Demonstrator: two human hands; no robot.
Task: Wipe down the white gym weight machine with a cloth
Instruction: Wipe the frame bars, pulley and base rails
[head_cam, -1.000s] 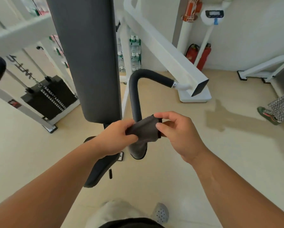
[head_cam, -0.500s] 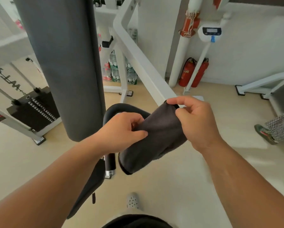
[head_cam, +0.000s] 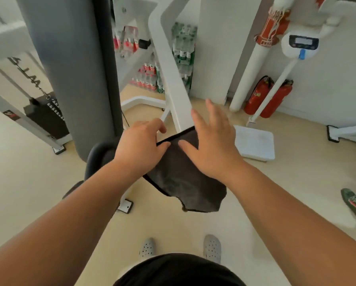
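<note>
A dark grey cloth [head_cam: 185, 182] is draped over the lower end of the white machine's slanted arm [head_cam: 170, 79], its loose part hanging down below my hands. My right hand [head_cam: 211, 145] lies flat on top of the cloth with straight, spread fingers. My left hand [head_cam: 142, 145] holds the cloth's left edge, fingers curled round the hem. The grey upholstered back pad [head_cam: 74, 69] stands upright just left of my hands, and a black padded handle [head_cam: 99, 157] curves below it.
A black weight stack [head_cam: 47, 116] sits at the left. Two red fire extinguishers [head_cam: 267, 98] and a white standing scale [head_cam: 255, 145] are by the right wall. Bottle packs [head_cam: 168, 65] are stacked behind. Another person's shoe [head_cam: 354, 205] shows at the right edge.
The cloth went from bunched between both hands to spread out over the white arm. My right hand let go of its pinch and now lies flat on the cloth. The view tilted up.
</note>
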